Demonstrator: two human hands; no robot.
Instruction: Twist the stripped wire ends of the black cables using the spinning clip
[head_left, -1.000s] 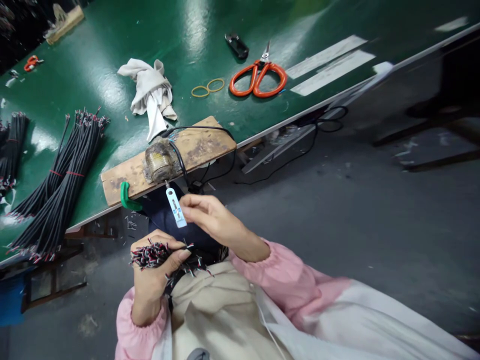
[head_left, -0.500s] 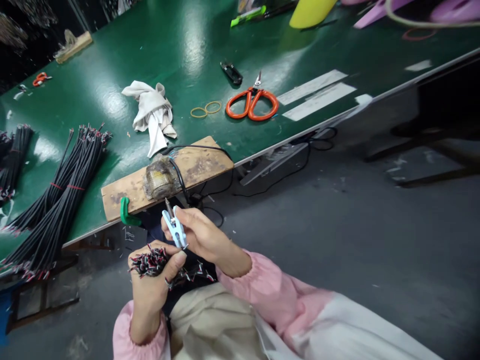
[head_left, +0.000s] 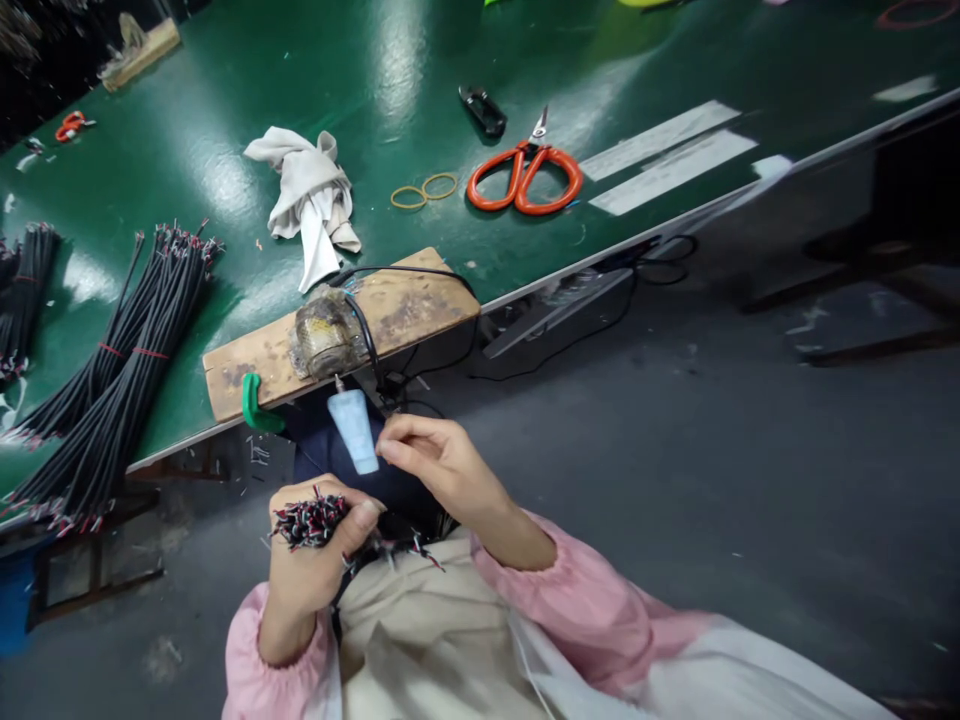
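Observation:
My left hand (head_left: 307, 570) is closed around a bundle of black cables (head_left: 311, 520), whose red, white and black wire ends stick up beside the thumb. More wire ends show below the thumb. A light blue clip (head_left: 352, 430) sits at the tip of a thin metal shaft (head_left: 339, 383) that comes out of a small motor (head_left: 326, 335). Just right of the clip is my right hand (head_left: 442, 465), thumb and forefinger pinched together. Whatever they hold, if anything, is too small to make out.
The motor is fixed to a wooden board (head_left: 405, 305), with a green clamp (head_left: 259, 405) at the table edge. On the green table (head_left: 420, 100) lie orange-handled scissors (head_left: 525, 175), black snips (head_left: 484, 110), rubber bands (head_left: 424, 190), a white cloth (head_left: 307, 190) and cable bundles (head_left: 127, 360).
My right hand has let go of the blue clip and moved a little right. The clip has turned and now shows a broad, blurred side. My left hand still grips the cables.

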